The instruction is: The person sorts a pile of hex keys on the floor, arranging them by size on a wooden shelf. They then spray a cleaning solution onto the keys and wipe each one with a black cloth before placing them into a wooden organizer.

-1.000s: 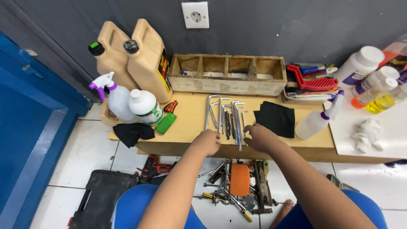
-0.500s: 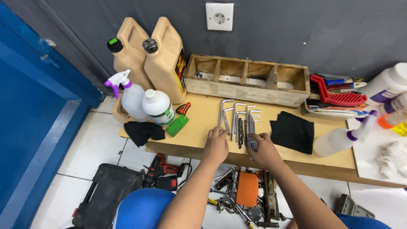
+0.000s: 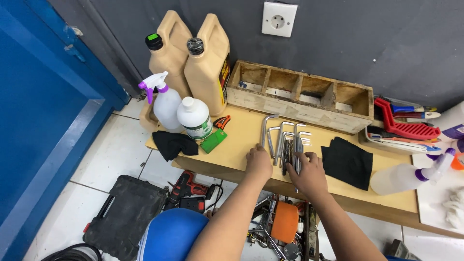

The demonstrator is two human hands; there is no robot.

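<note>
A row of L-shaped metal hex keys (image 3: 285, 140) lies side by side on a low wooden board (image 3: 237, 140). My left hand (image 3: 259, 162) rests at the near ends of the largest keys on the left, fingers curled onto them. My right hand (image 3: 308, 173) covers the near ends of the small keys on the right, fingertips touching them. Whether either hand actually grips a key is hidden by the knuckles.
A black cloth (image 3: 348, 162) lies right of the keys, a wooden compartment box (image 3: 299, 96) behind. Two tan jugs (image 3: 193, 63), a spray bottle (image 3: 164, 104), a white bottle (image 3: 194, 118) and another black cloth (image 3: 175, 144) stand left. Loose tools (image 3: 280, 227), a drill (image 3: 186, 186) and a black case (image 3: 125, 212) are on the floor.
The view has shifted, so everything sits further right and lower. Both hands stay at the near ends of the keys; the right hand has closed in on the small keys.
</note>
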